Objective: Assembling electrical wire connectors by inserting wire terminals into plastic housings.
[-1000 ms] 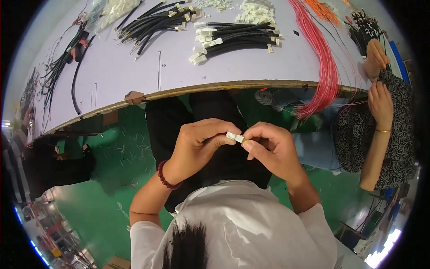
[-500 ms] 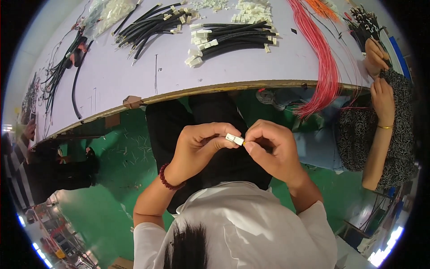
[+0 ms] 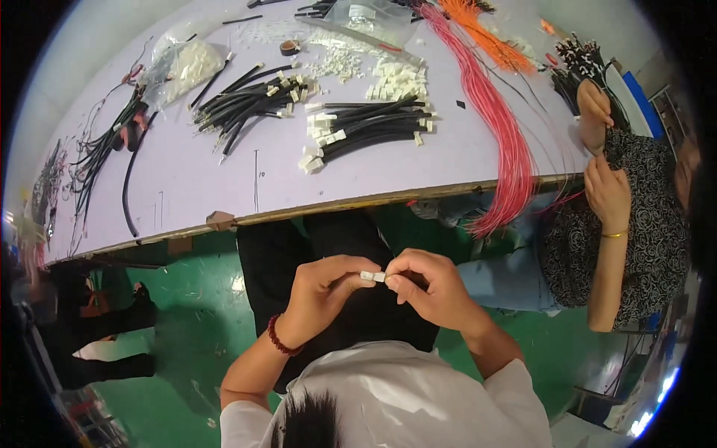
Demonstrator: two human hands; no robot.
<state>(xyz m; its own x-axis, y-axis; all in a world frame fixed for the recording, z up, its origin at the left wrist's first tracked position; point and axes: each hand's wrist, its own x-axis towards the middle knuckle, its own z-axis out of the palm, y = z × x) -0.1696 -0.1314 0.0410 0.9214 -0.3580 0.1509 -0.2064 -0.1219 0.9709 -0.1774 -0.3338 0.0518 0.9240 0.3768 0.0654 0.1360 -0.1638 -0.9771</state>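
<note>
You hold a small white connector (image 3: 372, 276) above your lap, your left hand (image 3: 327, 290) pinched on one end and your right hand (image 3: 432, 290) pinched at the other, just short of the tabletop (image 3: 299, 196). Across it, beyond black cables (image 3: 373, 125) with white ends, loose white pieces (image 3: 397, 79) lie in a pile; at left a clear plastic bag (image 3: 158, 78) contains a heap of off-white parts (image 3: 196, 69), while a second clear bag (image 3: 366, 16) sits farther back, its contents too indistinct to tell.
</note>
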